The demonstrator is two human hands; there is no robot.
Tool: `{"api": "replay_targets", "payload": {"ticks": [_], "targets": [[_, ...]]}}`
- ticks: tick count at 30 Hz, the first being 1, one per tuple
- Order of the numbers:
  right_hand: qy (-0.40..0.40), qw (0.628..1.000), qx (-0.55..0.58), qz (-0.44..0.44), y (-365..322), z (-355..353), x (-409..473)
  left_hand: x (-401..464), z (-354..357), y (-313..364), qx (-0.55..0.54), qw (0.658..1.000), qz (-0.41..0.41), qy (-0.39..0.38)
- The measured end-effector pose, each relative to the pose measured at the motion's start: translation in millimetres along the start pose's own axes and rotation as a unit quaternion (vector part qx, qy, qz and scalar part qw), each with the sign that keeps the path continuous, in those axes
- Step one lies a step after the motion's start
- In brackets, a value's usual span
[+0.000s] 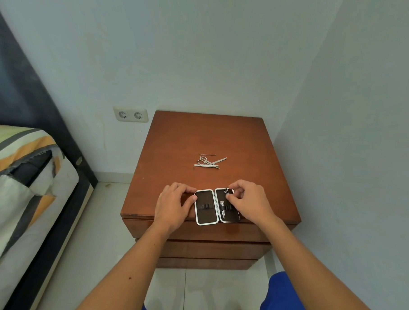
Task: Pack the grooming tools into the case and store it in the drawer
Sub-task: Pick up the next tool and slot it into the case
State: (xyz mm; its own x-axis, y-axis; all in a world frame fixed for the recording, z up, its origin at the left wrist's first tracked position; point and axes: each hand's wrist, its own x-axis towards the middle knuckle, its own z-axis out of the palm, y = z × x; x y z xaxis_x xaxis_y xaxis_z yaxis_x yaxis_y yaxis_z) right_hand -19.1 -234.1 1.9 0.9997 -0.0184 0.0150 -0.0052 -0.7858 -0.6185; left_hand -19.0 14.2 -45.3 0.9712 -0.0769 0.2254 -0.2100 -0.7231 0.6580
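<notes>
A small grooming case (206,215) lies open flat at the front edge of a brown wooden nightstand (245,148). It has white rims, a dark lining and elastic loops. My left hand (175,203) grips the case's left edge. My right hand (247,199) pinches a small metal tool (225,191) at the top of the right half. A nail clipper (223,208) sits under the loops of that half. Loose tools (208,163), among them scissors and thin metal picks, lie in a small pile at the middle of the top.
The nightstand has shut drawers (214,248) below its top and stands in a corner between two pale walls. A bed (24,186) with a striped cover is at the left. A double wall socket (130,114) is behind. Tiled floor lies below.
</notes>
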Motion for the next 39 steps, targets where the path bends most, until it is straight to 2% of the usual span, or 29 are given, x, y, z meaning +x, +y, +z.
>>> {"api": "replay_targets", "payload": {"ticks": [3, 9, 15, 20, 23, 28, 32, 39], "targets": [[-0.007, 0.998, -0.038, -0.042, -2, 2, 9, 0, 0, 0, 0.0, 1.0, 0.001, 0.0], [-0.049, 0.995, -0.07, -0.045, -9, 6, 20, 0, 1, -1, -0.001, 1.0, 0.005, -0.002], [-0.036, 0.996, 0.079, 0.001, -1, -3, 17, 1, 1, -1, -0.002, 1.0, 0.005, 0.0], [-0.098, 0.987, 0.124, -0.007, 11, -13, 14, 1, 1, -1, 0.001, 1.0, 0.006, 0.0], [-0.122, 0.987, 0.102, -0.029, 17, -16, 11, 2, 1, 0, 0.002, 1.0, 0.005, -0.004], [-0.115, 0.989, 0.055, -0.078, 21, -19, 4, 1, 1, -1, 0.002, 1.0, 0.001, -0.005], [-0.149, 0.981, -0.023, -0.125, 21, -21, 3, 0, 0, 0, -0.001, 1.0, -0.001, -0.003], [-0.197, 0.966, -0.084, -0.144, 18, -27, 0, 0, -1, 2, 0.001, 1.0, -0.002, -0.006]]}}
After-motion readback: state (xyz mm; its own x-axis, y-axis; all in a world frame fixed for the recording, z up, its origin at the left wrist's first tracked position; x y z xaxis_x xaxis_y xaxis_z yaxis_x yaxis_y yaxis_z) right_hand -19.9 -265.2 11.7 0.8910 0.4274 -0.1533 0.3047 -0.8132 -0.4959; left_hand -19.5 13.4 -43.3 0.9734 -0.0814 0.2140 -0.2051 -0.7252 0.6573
